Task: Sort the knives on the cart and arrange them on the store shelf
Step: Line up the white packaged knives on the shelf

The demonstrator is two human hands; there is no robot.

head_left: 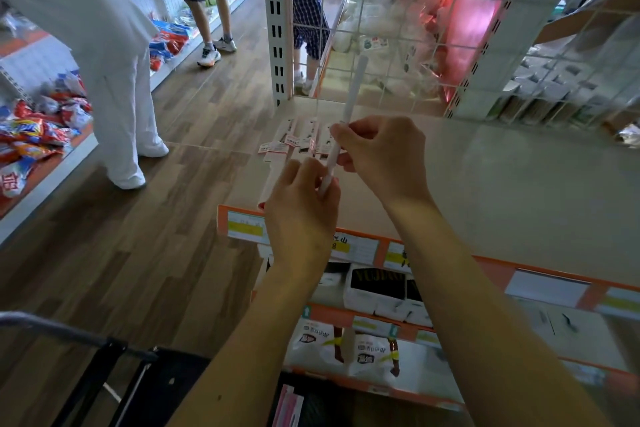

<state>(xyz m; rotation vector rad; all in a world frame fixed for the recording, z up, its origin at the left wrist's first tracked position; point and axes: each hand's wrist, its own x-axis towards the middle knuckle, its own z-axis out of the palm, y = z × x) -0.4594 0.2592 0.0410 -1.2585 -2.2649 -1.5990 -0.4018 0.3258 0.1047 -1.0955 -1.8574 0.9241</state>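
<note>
Our fingers (339,132) are clamped on a long white knife (353,94) in its sleeve. The right hand (381,156) pinches it near the middle and the left hand (301,208) grips its lower end. It tilts upright, held just above the shelf (502,191).

We judge the task to be partly done. The wide pale shelf board is mostly bare. A short row of packaged knives (298,142) lies side by side near its back left corner, just beyond our hands. Below us, the dark cart (104,350) shows only at the frame's edge. A pink package (287,406) lies there, possibly another knife to sort; we cannot tell how many remain.

Around us, a wood-patterned floor (156,270) runs down the aisle. A wire grid (433,28) backs our shelf. Across the aisle, low shelves hold red and blue packets (34,132). Three other people stand nearby, seen only in part. Orange price strips (381,250) edge the shelves, with bagged goods on the levels below.
</note>
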